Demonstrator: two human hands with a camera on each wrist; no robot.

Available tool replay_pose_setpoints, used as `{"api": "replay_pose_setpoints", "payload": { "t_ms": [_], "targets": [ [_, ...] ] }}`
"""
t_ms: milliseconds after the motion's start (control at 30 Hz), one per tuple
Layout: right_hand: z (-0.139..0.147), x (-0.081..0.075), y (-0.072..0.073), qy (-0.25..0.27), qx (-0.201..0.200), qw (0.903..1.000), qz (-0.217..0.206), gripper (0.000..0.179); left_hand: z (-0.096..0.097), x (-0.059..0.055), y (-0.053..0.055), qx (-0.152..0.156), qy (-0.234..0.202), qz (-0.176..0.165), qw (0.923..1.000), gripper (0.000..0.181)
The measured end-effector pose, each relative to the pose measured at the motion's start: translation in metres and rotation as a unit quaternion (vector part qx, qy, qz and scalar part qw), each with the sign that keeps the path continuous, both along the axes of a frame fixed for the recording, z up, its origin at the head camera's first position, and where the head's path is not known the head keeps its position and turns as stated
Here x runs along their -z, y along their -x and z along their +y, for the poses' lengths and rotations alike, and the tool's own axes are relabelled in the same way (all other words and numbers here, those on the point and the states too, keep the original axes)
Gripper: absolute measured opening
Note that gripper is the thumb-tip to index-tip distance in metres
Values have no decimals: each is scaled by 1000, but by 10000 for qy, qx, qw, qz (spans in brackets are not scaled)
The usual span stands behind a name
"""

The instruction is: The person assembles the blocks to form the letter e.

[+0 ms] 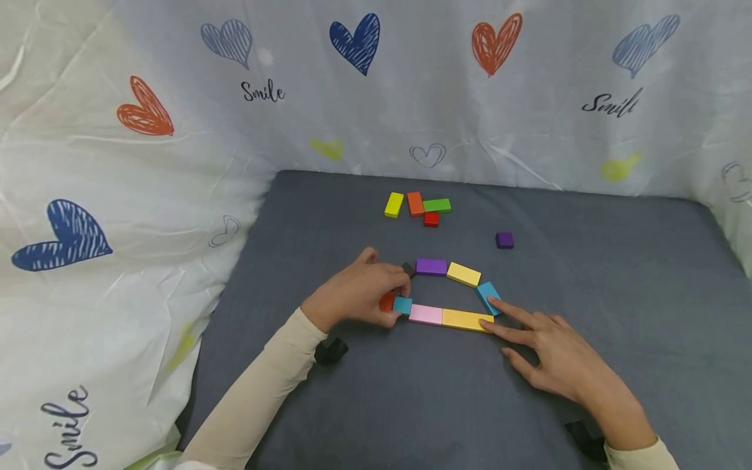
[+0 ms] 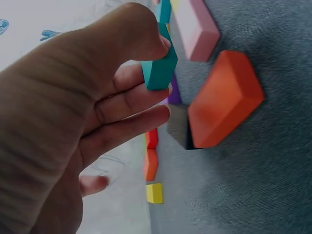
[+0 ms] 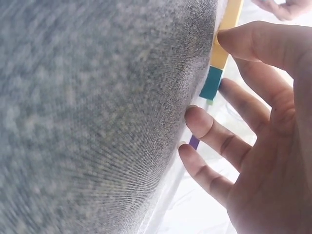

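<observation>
My left hand pinches a small teal block between thumb and fingers, close over the cloth. In the left wrist view, an orange block lies beside a dark block, with a pink block beyond. In the head view a ring of blocks runs on through a purple block, a pale yellow block and a blue block. Fairly straight fingers of my right hand touch the blue block and the right end of a long yellow block.
Farther back on the grey cloth lie a yellow block, an orange block, a green block and a red block. A dark purple block sits apart at right. A white printed curtain borders the back.
</observation>
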State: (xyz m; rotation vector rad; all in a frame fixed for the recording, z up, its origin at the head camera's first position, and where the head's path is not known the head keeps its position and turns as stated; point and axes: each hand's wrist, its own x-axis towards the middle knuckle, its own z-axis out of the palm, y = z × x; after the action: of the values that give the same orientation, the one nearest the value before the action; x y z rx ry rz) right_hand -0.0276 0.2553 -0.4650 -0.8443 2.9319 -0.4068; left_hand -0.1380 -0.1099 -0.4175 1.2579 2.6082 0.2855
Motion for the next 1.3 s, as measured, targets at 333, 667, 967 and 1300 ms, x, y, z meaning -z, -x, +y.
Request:
{"api": "replay_pose_setpoints", "payload": {
  "t_ms": [333, 667, 967, 1300],
  "targets": [
    [-1, 3, -3, 54, 38, 10000, -67, 63, 1, 13, -6, -65, 59, 309, 9995, 28],
    [-1, 2, -3, 39, 38, 10000, -83, 64, 3, 18, -7, -74, -16, 448, 9990, 27],
    [0, 1, -1, -40, 46, 9999, -138, 64, 3, 19, -6, -9, 137, 803, 9967, 28],
    [0, 4, -1, -46, 60, 10000, -56, 64, 2, 24, -8, 58, 109, 1014, 9948, 28]
  ]
}}
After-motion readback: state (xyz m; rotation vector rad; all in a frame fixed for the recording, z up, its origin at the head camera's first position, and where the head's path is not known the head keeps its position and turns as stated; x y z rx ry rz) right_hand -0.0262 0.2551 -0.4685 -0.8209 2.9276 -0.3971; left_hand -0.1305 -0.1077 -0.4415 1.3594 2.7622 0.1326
